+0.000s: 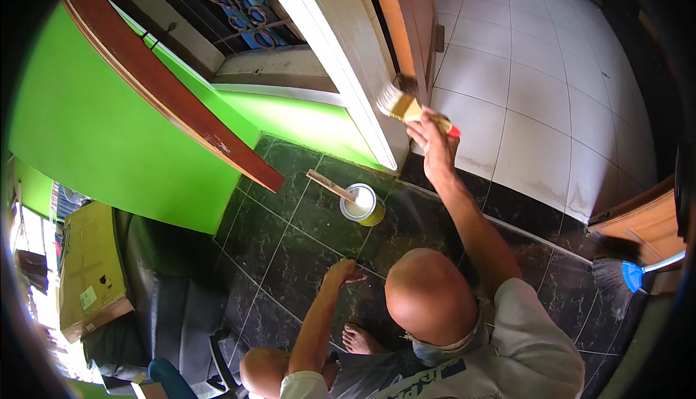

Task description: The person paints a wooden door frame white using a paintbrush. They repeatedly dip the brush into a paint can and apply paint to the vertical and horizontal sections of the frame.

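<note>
My right hand (435,142) is raised at the door frame and closed round the handle of a paintbrush (406,107). The handle has a red end, and the pale bristles point up and left, by the lower part of the white and beige frame (355,65). Whether the bristles touch it I cannot tell. My left hand (344,272) hangs low over the dark floor, holding nothing, its fingers loosely apart. Ahead of it stands an open paint can (373,218) with white paint inside. A wooden stir stick (330,184) leans out over its rim.
A red-brown wooden board (174,109) juts in along the green wall (116,145). An orange-brown door (417,22) stands by white floor tiles (500,131). A blue broom (627,276) lies at right; a cardboard box (90,268) rests on a black seat (167,276) at left.
</note>
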Demonstrator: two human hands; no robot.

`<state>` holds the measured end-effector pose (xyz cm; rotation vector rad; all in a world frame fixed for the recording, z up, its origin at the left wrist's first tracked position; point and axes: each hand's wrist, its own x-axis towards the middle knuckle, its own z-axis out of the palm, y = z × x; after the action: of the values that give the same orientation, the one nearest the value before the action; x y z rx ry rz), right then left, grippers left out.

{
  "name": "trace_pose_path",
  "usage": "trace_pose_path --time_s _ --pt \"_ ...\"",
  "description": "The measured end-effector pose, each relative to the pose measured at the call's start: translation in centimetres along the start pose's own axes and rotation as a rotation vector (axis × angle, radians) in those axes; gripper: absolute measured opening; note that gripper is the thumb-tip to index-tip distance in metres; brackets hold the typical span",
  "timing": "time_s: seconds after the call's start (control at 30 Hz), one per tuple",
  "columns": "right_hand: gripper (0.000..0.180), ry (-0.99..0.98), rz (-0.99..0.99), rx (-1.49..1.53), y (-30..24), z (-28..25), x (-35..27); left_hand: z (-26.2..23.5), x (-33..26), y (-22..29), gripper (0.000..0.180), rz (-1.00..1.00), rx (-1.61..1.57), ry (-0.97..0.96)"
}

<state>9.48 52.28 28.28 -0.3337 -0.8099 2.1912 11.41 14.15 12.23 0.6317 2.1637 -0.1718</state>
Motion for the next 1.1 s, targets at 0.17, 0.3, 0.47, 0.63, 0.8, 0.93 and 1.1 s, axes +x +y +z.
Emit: trace_pose_path --time_s 0.17,0.3,0.47,0.63,0.8,0.93,1.1 --pt "0.024 0.134 -0.048 -0.367 -0.2 -1.9 -1.2 -0.8 -0.4 0.6 0.056 -0.010 -0.011 -0.051" --pt "0.022 -0.065 -0.201 -0.414 -4.4 6.4 0.1 -1.6 -0.6 1.1 0.055 -0.058 -0.029 -0.124" --pt "0.024 -0.190 -0.222 -0.143 -8.9 9.7 0.1 -1.9 -1.5 2.5 0.058 -0.057 -0.014 -0.025" --pt "0.037 -0.109 -0.016 0.123 -4.6 4.7 -0.6 -1.1 -1.1 1.4 0.058 -0.024 -0.034 0.008" --pt "0.033 0.058 0.076 0.021 2.2 -2.6 -2.8 -0.8 -0.7 1.0 0.059 0.008 -0.029 0.048" --pt "0.026 0.125 -0.025 -0.199 0.5 -2.6 -3.0 -0.9 -0.7 1.0 0.061 0.029 -0.022 0.041" --pt "0.026 -0.074 -0.230 -0.355 -7.4 8.3 -1.3 -1.4 -1.4 1.5 0.060 -0.007 -0.013 -0.016"
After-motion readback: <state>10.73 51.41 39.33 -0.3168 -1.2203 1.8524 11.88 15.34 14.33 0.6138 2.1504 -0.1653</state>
